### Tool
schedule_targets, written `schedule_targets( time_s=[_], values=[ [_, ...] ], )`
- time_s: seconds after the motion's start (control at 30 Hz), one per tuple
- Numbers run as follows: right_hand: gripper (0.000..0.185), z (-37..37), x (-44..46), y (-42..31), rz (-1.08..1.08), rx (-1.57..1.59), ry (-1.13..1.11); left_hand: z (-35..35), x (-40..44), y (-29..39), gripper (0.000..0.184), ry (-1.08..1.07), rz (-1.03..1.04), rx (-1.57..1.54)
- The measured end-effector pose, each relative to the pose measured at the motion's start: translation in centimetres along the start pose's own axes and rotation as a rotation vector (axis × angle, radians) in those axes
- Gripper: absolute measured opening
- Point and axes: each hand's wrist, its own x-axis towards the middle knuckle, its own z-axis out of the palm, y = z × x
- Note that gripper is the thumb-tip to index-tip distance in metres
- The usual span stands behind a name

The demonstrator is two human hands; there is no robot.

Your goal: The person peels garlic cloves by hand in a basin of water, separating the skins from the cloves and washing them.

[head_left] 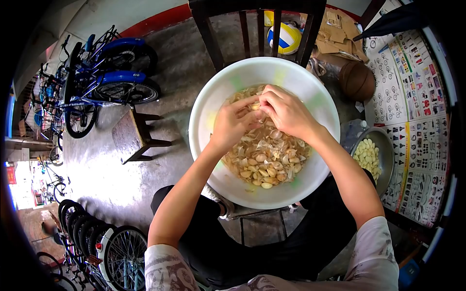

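Note:
A large white plastic basin (206, 102) stands in front of me. In it lie garlic cloves (272, 172) and loose papery skins (276, 145), soaking in water. Over the basin's far half, my left hand (235, 121) and my right hand (287, 110) meet at the fingertips. Both are closed in a pinch around what looks like a garlic clove, mostly hidden by the fingers. To the right, a metal bowl (387, 157) holds peeled, pale cloves (367, 156).
A dark wooden chair (247, 36) stands behind the basin. Blue bicycles (111, 72) and a small wooden stool (131, 136) are on the left. A volleyball (285, 39), a brown basketball (357, 81) and flattened cardboard (337, 36) lie at the back right.

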Motion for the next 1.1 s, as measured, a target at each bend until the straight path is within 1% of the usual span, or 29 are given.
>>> schedule_targets(
  time_s=[0.03, 0.07, 0.13, 0.27, 0.33, 0.47, 0.53, 0.67, 0.73, 0.77, 0.83, 0.87, 0.93, 0.97, 1.03, 1.1],
  values=[
    [0.009, 0.0, 0.0, 0.0, -0.018, -0.011, 0.001, -0.3, 0.0, 0.0, 0.030, -0.036, -0.026, 0.069],
    [0.009, 0.0, 0.0, 0.0, -0.016, -0.010, 0.001, -0.5, 0.0, 0.1, 0.030, -0.036, -0.029, 0.070],
    [0.012, -0.1, 0.0, 0.2, -0.021, -0.009, -0.002, -0.7, 0.0, 1.0, 0.032, -0.035, -0.083, -0.039],
    [0.013, -0.1, 0.3, -0.2, -0.004, 0.105, 0.039, -0.9, 0.1, 0.2, 0.031, -0.005, -0.049, -0.022],
    [0.015, -0.1, 0.4, -0.3, -0.072, 0.144, 0.117, -1.1, 0.2, 0.2, 0.027, 0.022, -0.084, 0.032],
    [0.017, -0.6, 0.5, 0.3, -0.053, 0.191, 0.072, -1.0, 0.2, 0.3, 0.023, 0.026, -0.042, -0.052],
    [0.010, -0.9, 0.8, 0.1, -0.053, 0.237, 0.069, -1.2, 0.2, 0.1, 0.022, 0.010, -0.028, -0.104],
    [0.009, -0.7, 0.9, -0.1, -0.049, 0.259, 0.049, -1.1, 0.0, 0.4, 0.022, 0.017, -0.030, -0.130],
    [0.009, -0.3, 0.7, -0.1, -0.088, 0.133, 0.075, -1.2, 0.1, 0.1, 0.020, 0.026, -0.027, -0.090],
    [0.009, -0.2, 0.6, -0.1, -0.086, 0.133, 0.076, -1.0, 0.1, -0.1, 0.020, 0.024, -0.028, -0.090],
    [0.012, 0.0, 0.5, 0.1, -0.068, 0.081, 0.077, -0.3, 0.1, -0.5, 0.017, 0.133, 0.019, -0.134],
    [0.012, 0.0, 0.5, 0.0, -0.067, 0.081, 0.077, 0.0, 0.1, -0.8, 0.017, 0.132, 0.018, -0.135],
    [0.015, -0.1, 0.5, -0.2, -0.071, 0.053, 0.067, 0.6, 0.2, -1.2, 0.018, 0.180, 0.023, -0.296],
    [0.015, -0.1, 0.5, -0.4, -0.070, 0.053, 0.066, 1.0, 0.1, -1.2, 0.018, 0.180, 0.022, -0.296],
    [0.014, -0.1, 0.6, -0.7, -0.159, -0.041, 0.116, 1.6, -0.3, -0.9, 0.021, 0.257, -0.026, -0.351],
    [0.016, 0.1, 0.6, -0.7, -0.162, -0.101, 0.091, 2.0, -0.4, -1.2, 0.022, 0.274, -0.012, -0.408]
  ],
)
